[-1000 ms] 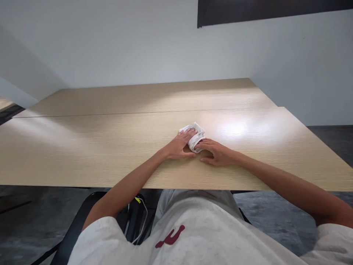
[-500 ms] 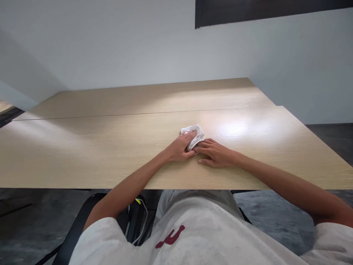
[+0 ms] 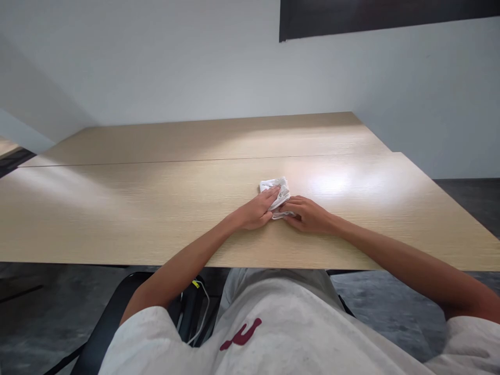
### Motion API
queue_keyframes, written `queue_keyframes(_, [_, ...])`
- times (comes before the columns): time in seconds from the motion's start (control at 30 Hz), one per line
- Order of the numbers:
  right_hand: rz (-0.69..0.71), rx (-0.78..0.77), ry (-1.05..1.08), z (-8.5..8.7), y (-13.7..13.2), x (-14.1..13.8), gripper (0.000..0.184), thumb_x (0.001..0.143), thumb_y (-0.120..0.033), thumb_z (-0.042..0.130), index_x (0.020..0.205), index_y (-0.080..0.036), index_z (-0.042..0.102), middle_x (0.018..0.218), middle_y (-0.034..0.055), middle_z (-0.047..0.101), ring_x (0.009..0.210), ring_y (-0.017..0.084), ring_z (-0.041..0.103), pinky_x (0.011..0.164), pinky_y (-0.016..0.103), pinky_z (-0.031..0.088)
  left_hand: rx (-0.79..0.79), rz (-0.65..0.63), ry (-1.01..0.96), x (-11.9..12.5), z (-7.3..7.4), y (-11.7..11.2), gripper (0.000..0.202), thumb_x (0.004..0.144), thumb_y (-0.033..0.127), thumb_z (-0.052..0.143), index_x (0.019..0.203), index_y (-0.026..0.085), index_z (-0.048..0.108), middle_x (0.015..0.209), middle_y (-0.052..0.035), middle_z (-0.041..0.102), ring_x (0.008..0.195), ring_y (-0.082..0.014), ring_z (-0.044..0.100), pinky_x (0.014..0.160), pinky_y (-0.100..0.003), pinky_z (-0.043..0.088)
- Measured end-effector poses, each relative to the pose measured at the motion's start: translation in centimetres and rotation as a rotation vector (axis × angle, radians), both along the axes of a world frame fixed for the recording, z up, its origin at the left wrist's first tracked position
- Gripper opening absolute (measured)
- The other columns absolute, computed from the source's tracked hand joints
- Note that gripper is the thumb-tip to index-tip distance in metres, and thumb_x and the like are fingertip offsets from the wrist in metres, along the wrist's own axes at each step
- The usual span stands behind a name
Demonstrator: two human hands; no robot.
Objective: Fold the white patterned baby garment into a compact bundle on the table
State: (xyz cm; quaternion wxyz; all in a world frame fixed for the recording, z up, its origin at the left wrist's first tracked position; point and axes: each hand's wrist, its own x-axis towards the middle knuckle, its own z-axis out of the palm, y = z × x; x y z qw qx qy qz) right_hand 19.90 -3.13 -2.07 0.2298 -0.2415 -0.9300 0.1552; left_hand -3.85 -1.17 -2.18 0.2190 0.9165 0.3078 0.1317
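Head view: small white folded cloth [image 3: 276,188] lying on wooden table [image 3: 117,208], centre. Left hand [image 3: 255,211], fingers loosely curled, pressing its left edge. Right hand [image 3: 310,214], fingers bent, pinching its near edge. Both hands just beside each other.

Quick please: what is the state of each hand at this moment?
Left hand: fingers on the white cloth, pressing it to the table; a closed grip cannot be told.
Right hand: fingertips pinch the cloth's near edge.
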Motion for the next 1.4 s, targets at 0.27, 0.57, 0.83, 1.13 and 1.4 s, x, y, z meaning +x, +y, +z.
queue_keyframes(0.27, [-0.264,0.138,0.296,-0.6,0.7,1.0,0.014,0.086,-0.022,0.056,0.072,-0.021,0.055,0.084,0.0069,0.060,0.074,0.018,0.058,0.066,0.033,0.050,0.083,-0.109,-0.024,-0.7,-0.1,0.2,0.065,0.086,0.005,0.040,0.151,0.013,0.037,0.159,-0.0142,0.033,0.150,-0.0248,0.025,0.126,-0.048,0.023])
queue_keyframes(0.57, [-0.050,0.213,0.179,-0.1,0.6,0.7,0.033,0.079,-0.016,0.061,0.111,-0.022,0.061,0.103,0.0088,0.068,0.096,0.026,0.063,0.092,0.048,0.047,0.275,-0.172,-0.260,-0.6,-1.2,1.6,0.034,0.094,0.011,0.050,0.119,0.025,0.070,0.126,-0.0104,0.066,0.126,-0.0239,0.053,0.104,-0.044,0.050])
queue_keyframes(0.83, [0.018,0.081,0.129,-0.1,0.8,0.8,0.037,0.082,-0.016,0.060,0.119,-0.020,0.061,0.102,0.0100,0.069,0.092,0.024,0.063,0.084,0.041,0.053,0.402,-0.022,-0.083,-1.3,-0.2,1.9,0.044,0.083,-0.004,0.049,0.105,0.024,0.074,0.102,-0.0047,0.069,0.097,-0.0183,0.058,0.083,-0.031,0.053])
queue_keyframes(1.13, [-0.014,0.005,0.070,0.2,0.9,1.0,0.023,0.081,-0.018,0.064,0.103,-0.020,0.058,0.098,0.0080,0.067,0.094,0.023,0.061,0.083,0.037,0.051,0.248,-0.037,-0.051,-2.3,1.4,2.1,0.050,0.086,0.000,0.041,0.126,0.018,0.064,0.106,-0.0074,0.071,0.103,-0.0196,0.061,0.091,-0.034,0.051])
queue_keyframes(1.4, [-0.043,-0.047,0.085,-0.1,0.9,1.2,0.027,0.082,-0.022,0.067,0.108,-0.021,0.060,0.105,0.0097,0.065,0.100,0.024,0.061,0.082,0.036,0.053,0.269,-0.130,-0.099,-0.5,1.6,-0.3,0.039,0.084,0.040,0.069,0.116,0.019,0.062,0.114,-0.0100,0.066,0.113,-0.0265,0.053,0.103,-0.042,0.040])
